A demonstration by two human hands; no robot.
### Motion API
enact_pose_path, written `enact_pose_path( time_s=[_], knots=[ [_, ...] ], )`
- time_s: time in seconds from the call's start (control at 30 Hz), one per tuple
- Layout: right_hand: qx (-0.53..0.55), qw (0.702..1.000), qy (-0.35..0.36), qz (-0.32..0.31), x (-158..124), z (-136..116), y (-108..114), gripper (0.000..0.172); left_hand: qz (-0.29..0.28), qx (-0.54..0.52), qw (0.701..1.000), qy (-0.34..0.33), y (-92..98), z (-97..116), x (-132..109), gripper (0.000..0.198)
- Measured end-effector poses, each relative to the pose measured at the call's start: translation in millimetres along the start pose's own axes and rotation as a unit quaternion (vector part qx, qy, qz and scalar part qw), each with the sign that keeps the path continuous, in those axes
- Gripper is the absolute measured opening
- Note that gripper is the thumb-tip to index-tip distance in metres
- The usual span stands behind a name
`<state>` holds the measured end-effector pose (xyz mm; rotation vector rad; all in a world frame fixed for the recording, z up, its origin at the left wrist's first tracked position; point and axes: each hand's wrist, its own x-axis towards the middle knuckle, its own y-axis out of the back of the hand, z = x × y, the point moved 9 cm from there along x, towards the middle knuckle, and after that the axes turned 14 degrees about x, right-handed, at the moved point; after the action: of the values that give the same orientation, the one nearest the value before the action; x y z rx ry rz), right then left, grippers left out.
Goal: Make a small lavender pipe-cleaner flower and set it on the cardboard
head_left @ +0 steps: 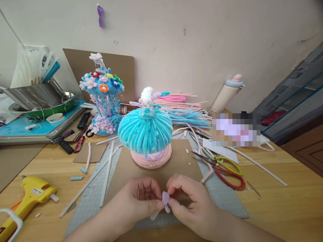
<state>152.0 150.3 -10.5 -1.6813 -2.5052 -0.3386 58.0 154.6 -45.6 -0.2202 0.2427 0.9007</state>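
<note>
Between my two hands is a short, bent piece of lilac pipe cleaner (165, 199), folded over itself with its ends hanging down. My left hand (142, 198) pinches it from the left with thumb and forefinger. From the right, the thumb and forefinger of my right hand (188, 201) grip it too. Just beyond my hands stands a turquoise pipe-cleaner dome (145, 131) with a fluffy white piece (146, 96) on top. Beneath the dome is a round pink base (151, 163), resting on brown cardboard (185, 168).
A finished-looking flowered pipe-cleaner piece (102, 84) stands back left. A yellow glue gun (35, 195) lies left, scissors (227, 168) right, on a grey cutting mat (227, 201). Behind are bundled pipe cleaners (186, 116), a bottle (227, 94) and a metal bowl (37, 95).
</note>
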Motion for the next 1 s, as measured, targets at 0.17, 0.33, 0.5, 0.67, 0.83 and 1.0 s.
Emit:
enact_pose_path(
  time_s=[0.17, 0.33, 0.5, 0.67, 0.83, 1.0],
  knots=[
    [-0.014, 0.999, 0.039, -0.012, 3, -7, 0, 0.014, 0.003, -0.027, 1.0, 0.016, 0.8, -8, 1, 0.026],
    [0.012, 0.999, 0.03, -0.019, 2, -3, -4, 0.02, -0.013, -0.014, 1.0, -0.004, -4.2, 3, -2, 0.026],
    [0.073, 0.996, -0.054, -0.004, 1, 15, -4, 0.012, -0.019, 0.018, 1.0, -0.007, -10.4, 10, -6, 0.021],
    [0.18, 0.977, -0.112, -0.012, -2, 28, -9, 0.012, -0.006, -0.021, 1.0, -0.012, -11.0, 9, -6, 0.025],
    [0.192, 0.975, -0.115, -0.007, -3, 28, -8, 0.011, 0.027, -0.086, 0.996, -0.028, -3.9, 9, 0, 0.029],
    [0.156, 0.982, -0.103, -0.031, 0, 19, -10, 0.009, 0.011, -0.124, 0.992, -0.022, -4.2, 2, 2, 0.028]
  ],
)
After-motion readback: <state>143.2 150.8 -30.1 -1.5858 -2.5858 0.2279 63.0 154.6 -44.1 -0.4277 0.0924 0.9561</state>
